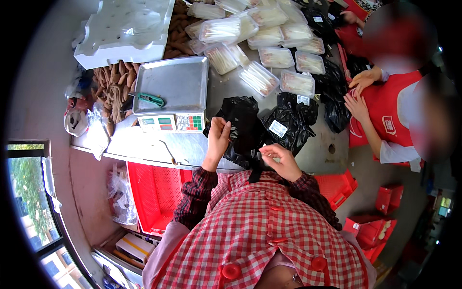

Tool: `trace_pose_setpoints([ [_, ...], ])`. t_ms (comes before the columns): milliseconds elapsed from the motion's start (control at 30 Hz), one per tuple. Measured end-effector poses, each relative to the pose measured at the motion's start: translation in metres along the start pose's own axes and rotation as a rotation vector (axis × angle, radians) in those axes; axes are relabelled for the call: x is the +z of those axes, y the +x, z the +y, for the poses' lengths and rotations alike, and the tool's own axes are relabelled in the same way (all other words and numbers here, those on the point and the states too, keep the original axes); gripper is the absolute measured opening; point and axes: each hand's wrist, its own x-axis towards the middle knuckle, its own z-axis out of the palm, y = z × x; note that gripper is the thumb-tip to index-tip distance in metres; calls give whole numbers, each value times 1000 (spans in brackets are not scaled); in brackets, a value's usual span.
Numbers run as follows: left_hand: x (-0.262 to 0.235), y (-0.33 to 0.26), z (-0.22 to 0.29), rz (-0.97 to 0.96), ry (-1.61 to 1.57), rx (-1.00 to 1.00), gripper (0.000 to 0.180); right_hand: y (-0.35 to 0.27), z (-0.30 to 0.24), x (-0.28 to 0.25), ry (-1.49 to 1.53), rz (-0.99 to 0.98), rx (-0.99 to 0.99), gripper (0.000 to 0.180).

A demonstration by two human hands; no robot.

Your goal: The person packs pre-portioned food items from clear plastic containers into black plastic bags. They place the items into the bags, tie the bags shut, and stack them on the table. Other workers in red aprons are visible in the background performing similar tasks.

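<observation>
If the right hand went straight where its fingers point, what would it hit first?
The right hand would probably meet the crumpled black bag to its left; depth is unclear, so they may already touch.

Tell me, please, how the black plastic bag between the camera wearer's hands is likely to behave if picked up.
The black plastic bag would probably fold and sag, since its film lies in loose wrinkles. It may feel slick, as its surface shines in places. Its weight is hard to judge, because any contents are hidden.
</observation>
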Motion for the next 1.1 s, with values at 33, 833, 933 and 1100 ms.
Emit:
trace_pose_setpoints([
  [33, 7, -7, 27, 2, -37, -13, 14, 4, 3, 1, 4, -56, 26, 22],
  [833, 43, -69, 54, 555, -283, -35, 34, 54, 16, -34, 1083, -63, 324, 20],
  [933, 30, -80, -43, 287, 50, 6, 29, 52, 23, -21, 1018, -225, 288, 25],
  [1100, 21, -75, -150, -269, 592, -352, 48, 40, -22, -43, 1112, -261, 205, 25],
])
